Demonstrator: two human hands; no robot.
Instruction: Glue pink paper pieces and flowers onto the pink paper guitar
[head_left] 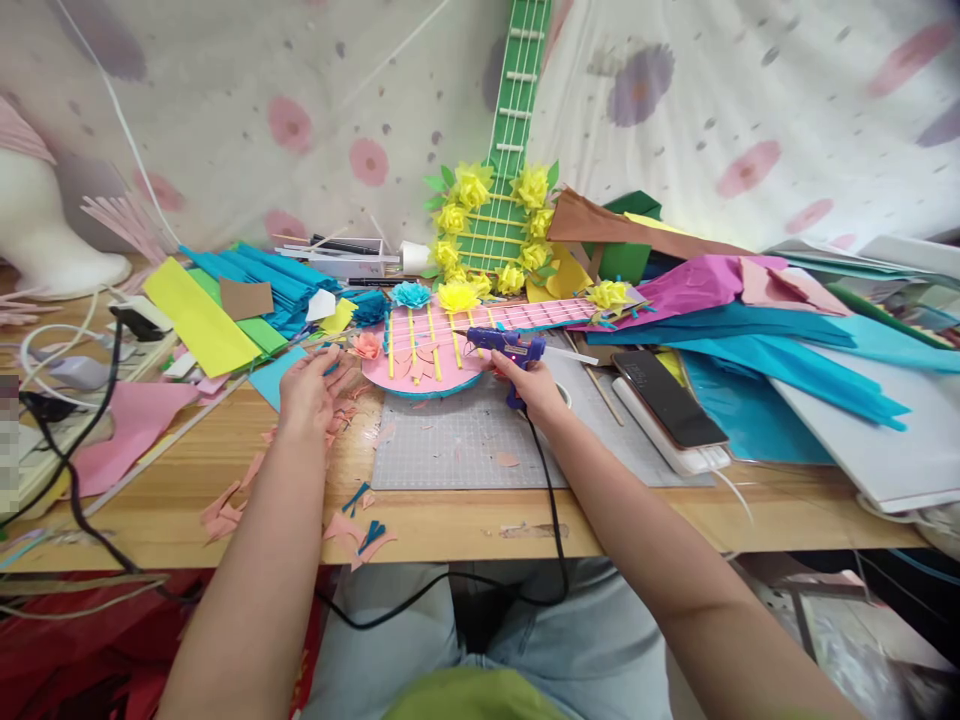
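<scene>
My right hand (529, 385) is wrapped round the handle of a blue hot glue gun (517, 345). A white glue stick (570, 356) sticks out of its back, and the nozzle points left over a pink paper guitar (450, 350). That guitar lies flat, with yellow strips, white strings, a coral paper flower (367, 346) and a blue paper flower (411, 294) on it. Just left of the guitar body, my left hand (319, 385) has its fingers curled together. A small blue piece of paper (331, 368) shows at its fingertips, partly hidden.
A green paper guitar (510, 140) with yellow flowers leans against the curtain. A grey cutting mat (450, 450) lies under the work. At the right are a phone (667, 397) and blue crepe paper (787, 355). The gun's black cord (553, 500) hangs over the table edge.
</scene>
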